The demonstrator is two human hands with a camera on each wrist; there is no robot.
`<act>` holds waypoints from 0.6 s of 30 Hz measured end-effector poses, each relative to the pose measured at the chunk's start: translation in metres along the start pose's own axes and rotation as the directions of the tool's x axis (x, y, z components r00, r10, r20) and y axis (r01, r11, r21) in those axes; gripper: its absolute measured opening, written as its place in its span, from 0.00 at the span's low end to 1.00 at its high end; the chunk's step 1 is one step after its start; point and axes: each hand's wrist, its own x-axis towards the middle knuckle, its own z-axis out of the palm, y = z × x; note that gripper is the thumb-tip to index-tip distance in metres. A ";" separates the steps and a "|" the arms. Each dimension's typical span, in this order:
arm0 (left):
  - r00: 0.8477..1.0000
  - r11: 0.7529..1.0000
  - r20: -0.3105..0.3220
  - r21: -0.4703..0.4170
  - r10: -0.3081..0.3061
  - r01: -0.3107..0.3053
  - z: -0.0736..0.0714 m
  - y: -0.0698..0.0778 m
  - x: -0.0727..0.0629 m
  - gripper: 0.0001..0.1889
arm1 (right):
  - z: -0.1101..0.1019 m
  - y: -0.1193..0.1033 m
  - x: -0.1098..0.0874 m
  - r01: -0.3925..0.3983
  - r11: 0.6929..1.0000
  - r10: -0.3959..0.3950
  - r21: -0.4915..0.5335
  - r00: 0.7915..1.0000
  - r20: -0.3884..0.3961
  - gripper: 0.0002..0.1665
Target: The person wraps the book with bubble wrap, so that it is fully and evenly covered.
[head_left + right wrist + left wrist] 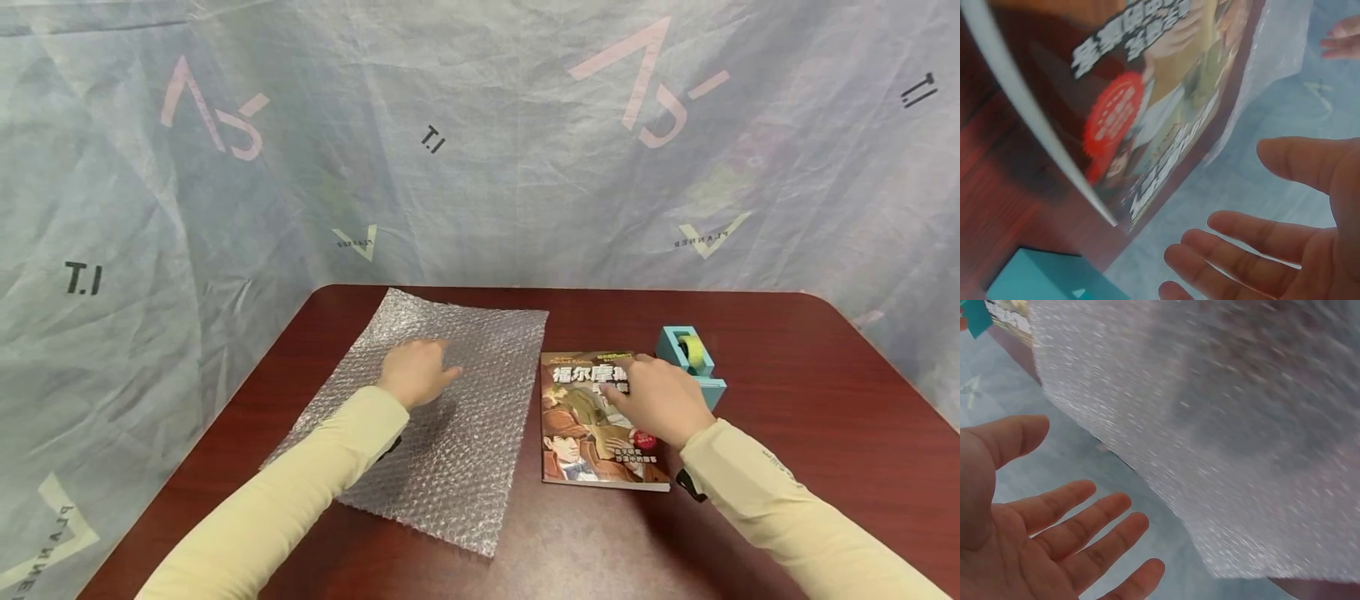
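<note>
A sheet of bubble wrap (480, 417) lies flat on the left half of the dark red table. My left hand (416, 371) hovers over it; in the left wrist view its fingers (1094, 550) are spread and hold nothing. Right of the sheet lies a paperback book (592, 433), its illustrated cover facing up. Above the book's upper right part is my right hand (660, 396), which hides some of the cover. The right wrist view shows that hand's fingers (1241, 250) extended, apart from the book, with nothing in them.
A turquoise tape dispenser (708, 390) with a roll of yellowish tape (693, 350) stands just behind and right of the book. The table (810, 400) reaches back to a grey printed cloth (510, 167), which hangs behind it and along the left side.
</note>
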 end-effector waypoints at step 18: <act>0.998 0.997 -0.022 -0.052 0.061 -0.062 0.010 0.064 0.011 0.27 | 0.000 0.018 0.002 -0.163 0.985 0.160 0.053 0.985 0.056 0.22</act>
